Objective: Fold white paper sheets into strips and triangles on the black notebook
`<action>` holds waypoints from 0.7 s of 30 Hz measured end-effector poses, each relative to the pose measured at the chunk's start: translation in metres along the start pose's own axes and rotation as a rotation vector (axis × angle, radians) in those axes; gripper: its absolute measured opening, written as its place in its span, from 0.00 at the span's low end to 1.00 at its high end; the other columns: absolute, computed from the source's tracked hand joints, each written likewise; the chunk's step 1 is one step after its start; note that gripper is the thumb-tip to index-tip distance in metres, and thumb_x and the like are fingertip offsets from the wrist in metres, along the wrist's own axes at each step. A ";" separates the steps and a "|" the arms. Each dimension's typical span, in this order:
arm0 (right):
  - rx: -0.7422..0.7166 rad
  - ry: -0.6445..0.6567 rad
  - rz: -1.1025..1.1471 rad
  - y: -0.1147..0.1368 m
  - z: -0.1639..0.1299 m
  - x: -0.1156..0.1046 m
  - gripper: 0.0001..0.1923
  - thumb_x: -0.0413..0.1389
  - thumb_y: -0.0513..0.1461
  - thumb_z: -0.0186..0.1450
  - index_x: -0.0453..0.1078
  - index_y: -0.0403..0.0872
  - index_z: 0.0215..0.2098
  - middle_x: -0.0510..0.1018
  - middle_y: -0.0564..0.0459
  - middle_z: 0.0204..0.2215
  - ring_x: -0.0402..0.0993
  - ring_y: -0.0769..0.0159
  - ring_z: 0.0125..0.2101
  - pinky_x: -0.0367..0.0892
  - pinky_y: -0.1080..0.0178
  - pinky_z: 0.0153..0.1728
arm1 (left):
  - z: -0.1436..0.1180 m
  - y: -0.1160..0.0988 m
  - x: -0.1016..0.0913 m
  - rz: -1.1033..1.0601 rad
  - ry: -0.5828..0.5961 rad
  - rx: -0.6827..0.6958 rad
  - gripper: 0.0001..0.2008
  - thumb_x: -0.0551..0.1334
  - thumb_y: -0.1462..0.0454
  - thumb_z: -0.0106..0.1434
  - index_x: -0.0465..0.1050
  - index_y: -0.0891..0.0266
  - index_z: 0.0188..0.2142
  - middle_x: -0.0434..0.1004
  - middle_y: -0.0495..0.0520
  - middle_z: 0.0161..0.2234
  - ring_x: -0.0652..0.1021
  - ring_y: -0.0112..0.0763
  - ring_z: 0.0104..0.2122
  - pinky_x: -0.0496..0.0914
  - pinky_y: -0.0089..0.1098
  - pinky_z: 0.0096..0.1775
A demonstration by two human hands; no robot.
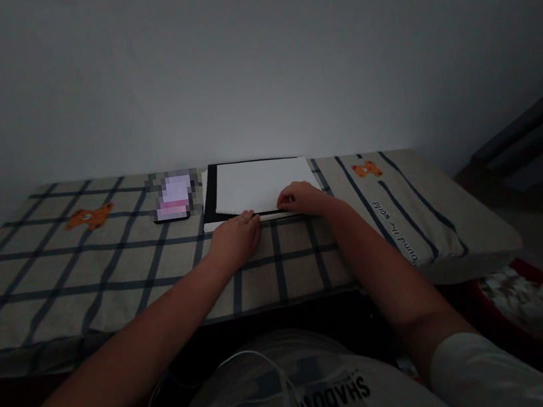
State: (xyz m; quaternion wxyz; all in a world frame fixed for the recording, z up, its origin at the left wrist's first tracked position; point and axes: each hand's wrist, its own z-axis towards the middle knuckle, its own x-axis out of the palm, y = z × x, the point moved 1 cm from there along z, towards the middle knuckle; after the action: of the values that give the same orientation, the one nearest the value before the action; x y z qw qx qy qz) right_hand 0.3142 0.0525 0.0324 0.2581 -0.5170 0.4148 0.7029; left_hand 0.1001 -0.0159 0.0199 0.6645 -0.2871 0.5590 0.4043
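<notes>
A sheet of white paper [258, 182] lies on a thin black board or sheet [210, 202], which shows at the left and along the near edge. More white sheets [210, 227] peek out underneath. My left hand [237, 238] rests at the stack's near edge, its fingers together and fingertips over that edge; what they grip is hidden. To its right, my right hand [303, 197] is closed, with thumb and forefinger pinched at the white paper's near edge.
A phone [175, 200], partly blurred, lies left of the stack on a checked tablecloth [128, 264] with orange bear prints. A grey wall [242, 66] rises behind the table. A white cable [252, 352] hangs before my shirt. A red-rimmed container [531, 291] stands lower right.
</notes>
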 end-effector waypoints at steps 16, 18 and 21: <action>0.016 0.027 0.004 -0.001 0.001 0.000 0.09 0.56 0.41 0.63 0.78 0.47 0.36 0.80 0.51 0.31 0.70 0.67 0.32 0.57 0.64 0.34 | -0.007 0.009 0.001 0.000 -0.010 -0.034 0.19 0.48 0.63 0.69 0.69 0.63 0.54 0.71 0.59 0.56 0.73 0.41 0.54 0.70 0.40 0.49; 0.018 0.030 0.007 -0.001 0.001 0.000 0.09 0.56 0.41 0.63 0.78 0.47 0.37 0.80 0.51 0.32 0.71 0.67 0.33 0.57 0.64 0.35 | -0.009 0.010 0.001 0.008 -0.011 -0.053 0.19 0.48 0.63 0.69 0.69 0.63 0.55 0.71 0.60 0.56 0.73 0.42 0.54 0.71 0.41 0.48; 0.014 0.028 0.012 -0.002 0.001 0.001 0.10 0.56 0.41 0.63 0.78 0.47 0.37 0.80 0.51 0.32 0.71 0.67 0.34 0.58 0.64 0.36 | -0.011 0.012 0.001 0.008 -0.016 -0.083 0.20 0.47 0.62 0.69 0.69 0.64 0.55 0.70 0.61 0.56 0.73 0.43 0.54 0.72 0.42 0.47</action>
State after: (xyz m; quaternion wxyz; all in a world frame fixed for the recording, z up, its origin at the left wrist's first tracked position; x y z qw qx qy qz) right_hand 0.3150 0.0546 0.0312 0.2516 -0.5227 0.4262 0.6941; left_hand 0.0841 -0.0183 0.0171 0.6550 -0.3089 0.5377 0.4319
